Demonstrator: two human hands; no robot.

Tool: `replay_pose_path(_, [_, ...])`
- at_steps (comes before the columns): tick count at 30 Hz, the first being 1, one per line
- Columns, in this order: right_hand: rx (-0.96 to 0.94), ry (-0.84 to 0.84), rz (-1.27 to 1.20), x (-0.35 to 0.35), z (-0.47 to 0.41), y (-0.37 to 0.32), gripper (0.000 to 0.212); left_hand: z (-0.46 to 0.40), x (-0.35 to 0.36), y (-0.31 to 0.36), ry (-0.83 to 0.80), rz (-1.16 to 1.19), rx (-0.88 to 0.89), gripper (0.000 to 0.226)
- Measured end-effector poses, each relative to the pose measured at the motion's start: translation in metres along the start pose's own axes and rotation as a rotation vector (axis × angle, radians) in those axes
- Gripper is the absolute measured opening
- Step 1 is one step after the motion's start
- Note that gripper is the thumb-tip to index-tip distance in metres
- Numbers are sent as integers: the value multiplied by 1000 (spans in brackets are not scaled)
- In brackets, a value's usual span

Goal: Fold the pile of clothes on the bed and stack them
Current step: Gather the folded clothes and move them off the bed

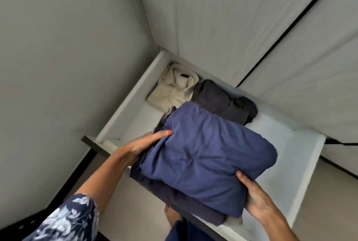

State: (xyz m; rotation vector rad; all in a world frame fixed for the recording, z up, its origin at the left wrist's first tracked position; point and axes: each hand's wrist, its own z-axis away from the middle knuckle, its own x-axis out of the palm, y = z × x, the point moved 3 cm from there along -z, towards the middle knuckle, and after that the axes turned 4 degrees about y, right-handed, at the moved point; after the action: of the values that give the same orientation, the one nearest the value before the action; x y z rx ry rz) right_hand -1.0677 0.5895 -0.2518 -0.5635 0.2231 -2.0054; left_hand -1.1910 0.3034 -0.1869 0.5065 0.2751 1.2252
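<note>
A stack of folded clothes (205, 155), a blue garment on top of darker ones, hangs over an open white drawer (302, 165). My left hand (141, 147) grips the stack's left side, thumb on top of the blue cloth. My right hand (255, 196) holds the stack's near right corner from below, thumb on the top. Inside the drawer at the back lie a folded beige garment (172, 87) and a folded dark grey garment (219, 99), side by side. The stack hides the drawer's middle.
Grey wardrobe panels (232, 18) rise behind the drawer, and a grey wall (58, 56) stands at the left. The drawer's right part (286, 155) shows bare white bottom. My foot (172, 217) shows on the floor below the drawer's front edge.
</note>
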Motion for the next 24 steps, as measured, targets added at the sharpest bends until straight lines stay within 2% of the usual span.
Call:
replay_pose_path(1, [12, 16, 0, -4, -20, 14, 104, -18, -3, -10, 8, -1, -25, 66])
replay_pose_path(3, [28, 19, -10, -3, -51, 35, 109, -45, -12, -28, 27, 5, -73, 40])
replay_pose_path(5, [42, 15, -24, 2, -75, 51, 111, -65, -26, -44, 43, 36, -116, 28])
replay_pose_path(8, [65, 2, -22, 15, -112, 73, 110, -95, -54, -65, 113, 74, -145, 36])
replay_pose_path(11, [68, -33, -6, 32, -145, 82, 105, -121, -87, -78, 175, 71, -187, 73])
replay_pose_path(12, [61, -37, 11, 38, -154, 82, 103, -128, -96, -79, 173, 60, -179, 79])
replay_pose_path(13, [55, -43, 32, 45, -164, 83, 101, -135, -103, -79, 162, 47, -155, 77])
replay_pose_path(16, [-15, 7, 91, 59, -184, 86, 103, -154, -120, -83, 191, 3, -122, 46])
replay_pose_path(19, [-64, 67, 139, 71, -184, 92, 114, -171, -132, -95, 335, -191, -129, 35])
replay_pose_path(21, [-93, 122, 154, 75, -177, 93, 118, -173, -129, -97, 460, -375, -111, 47])
replay_pose_path(24, [-85, 215, 147, 72, -173, 96, 120, -152, -100, -84, 823, -544, 22, 57])
